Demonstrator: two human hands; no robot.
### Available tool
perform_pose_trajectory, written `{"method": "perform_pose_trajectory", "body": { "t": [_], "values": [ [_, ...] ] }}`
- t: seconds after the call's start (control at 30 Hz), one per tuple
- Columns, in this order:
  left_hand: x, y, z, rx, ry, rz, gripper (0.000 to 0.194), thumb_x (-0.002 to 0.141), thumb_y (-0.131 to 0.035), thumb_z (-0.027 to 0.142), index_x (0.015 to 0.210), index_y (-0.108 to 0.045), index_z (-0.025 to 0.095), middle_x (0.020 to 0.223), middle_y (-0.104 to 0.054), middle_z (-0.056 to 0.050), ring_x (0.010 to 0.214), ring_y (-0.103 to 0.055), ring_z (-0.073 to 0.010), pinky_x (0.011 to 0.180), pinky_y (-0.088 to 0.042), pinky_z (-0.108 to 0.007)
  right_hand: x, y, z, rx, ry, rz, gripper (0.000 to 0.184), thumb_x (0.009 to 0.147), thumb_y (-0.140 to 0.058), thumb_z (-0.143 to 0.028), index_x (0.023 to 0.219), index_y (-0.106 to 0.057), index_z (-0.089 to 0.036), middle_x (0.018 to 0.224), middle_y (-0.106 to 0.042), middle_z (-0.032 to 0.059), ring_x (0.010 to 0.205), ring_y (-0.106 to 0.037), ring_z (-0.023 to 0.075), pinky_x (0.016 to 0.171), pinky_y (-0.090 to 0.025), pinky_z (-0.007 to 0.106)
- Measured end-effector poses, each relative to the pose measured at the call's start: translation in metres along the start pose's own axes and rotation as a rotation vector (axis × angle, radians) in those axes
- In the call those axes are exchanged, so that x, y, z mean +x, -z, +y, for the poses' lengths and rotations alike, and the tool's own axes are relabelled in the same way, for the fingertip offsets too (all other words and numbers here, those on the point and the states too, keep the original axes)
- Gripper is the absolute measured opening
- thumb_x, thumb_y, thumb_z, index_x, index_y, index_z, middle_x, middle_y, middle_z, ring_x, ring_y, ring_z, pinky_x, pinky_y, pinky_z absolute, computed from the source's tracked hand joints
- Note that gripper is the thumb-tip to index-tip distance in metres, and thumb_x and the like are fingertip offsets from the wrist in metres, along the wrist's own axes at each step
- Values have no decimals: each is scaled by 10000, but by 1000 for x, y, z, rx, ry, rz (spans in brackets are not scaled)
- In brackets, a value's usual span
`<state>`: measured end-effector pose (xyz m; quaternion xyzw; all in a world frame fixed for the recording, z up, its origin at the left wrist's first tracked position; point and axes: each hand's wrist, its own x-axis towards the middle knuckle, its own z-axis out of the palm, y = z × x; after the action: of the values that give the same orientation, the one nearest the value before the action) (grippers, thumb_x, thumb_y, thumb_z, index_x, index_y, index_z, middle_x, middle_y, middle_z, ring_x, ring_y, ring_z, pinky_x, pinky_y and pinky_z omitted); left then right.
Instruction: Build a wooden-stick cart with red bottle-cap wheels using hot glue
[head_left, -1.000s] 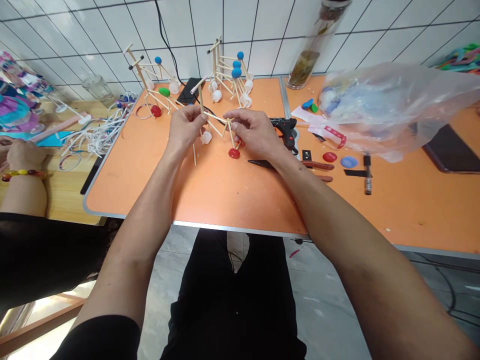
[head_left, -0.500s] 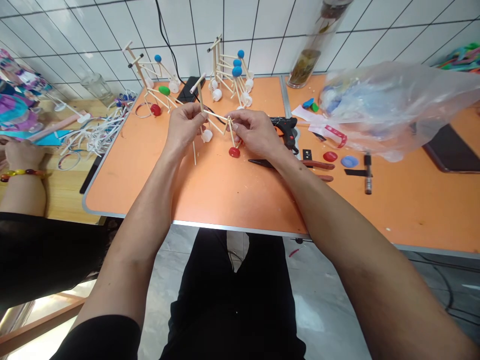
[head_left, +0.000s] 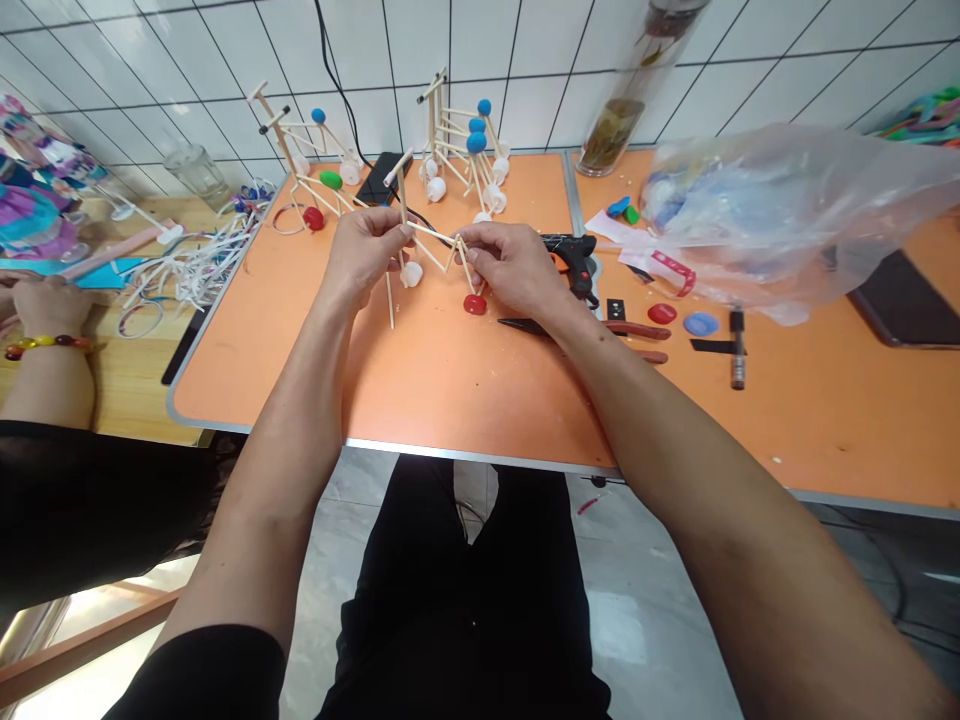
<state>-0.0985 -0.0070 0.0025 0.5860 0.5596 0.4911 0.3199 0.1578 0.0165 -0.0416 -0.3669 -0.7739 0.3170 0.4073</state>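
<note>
While the left hand [head_left: 365,262] and the right hand [head_left: 510,268] pinch their fingers shut on it from either side, the bamboo stick frame [head_left: 433,236] lies crosswise between them, long axis running hand to hand, a red cap [head_left: 474,304] just below the right fingers.

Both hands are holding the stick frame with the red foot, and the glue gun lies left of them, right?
No: the head view shows the glue gun right of the left hand and right hand, not left of them. They do hold the stick frame with its red foot.
</note>
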Motion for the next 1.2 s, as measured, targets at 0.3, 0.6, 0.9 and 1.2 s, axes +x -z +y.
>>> {"method": "perform_pose_trajectory", "body": {
  "t": [0.3,0.6,0.9,1.2],
  "values": [
    [-5,4,4,-13,32,-50,101,944,-875,258,896,-790,233,892,-834,-47,782,-796,-199,805,-738,-361,-1,1,2,-26,32,6,128,1168,-763,-339,1061,-807,-284,871,-742,31,811,-710,260,892,-653,474],
    [-2,7,3,7,17,-48,81,878,-875,233,915,-803,231,841,-817,-30,842,-806,-203,781,-708,-306,-5,5,-7,-97,42,-9,153,1130,-713,-245,983,-731,-282,821,-701,8,797,-682,249,879,-576,439],
    [-2,4,6,-33,22,-12,138,852,-844,104,868,-794,232,763,-777,-25,756,-776,-200,776,-709,-343,-8,5,-11,-129,43,3,132,1074,-684,-223,962,-740,-266,869,-741,36,898,-694,273,903,-551,435],
    [2,6,1,-29,26,4,138,832,-858,136,871,-785,247,751,-766,-14,784,-794,-208,767,-719,-337,-8,4,-8,-141,48,7,165,1070,-686,-191,931,-723,-272,838,-684,27,864,-663,274,900,-545,445]
  ]
}}
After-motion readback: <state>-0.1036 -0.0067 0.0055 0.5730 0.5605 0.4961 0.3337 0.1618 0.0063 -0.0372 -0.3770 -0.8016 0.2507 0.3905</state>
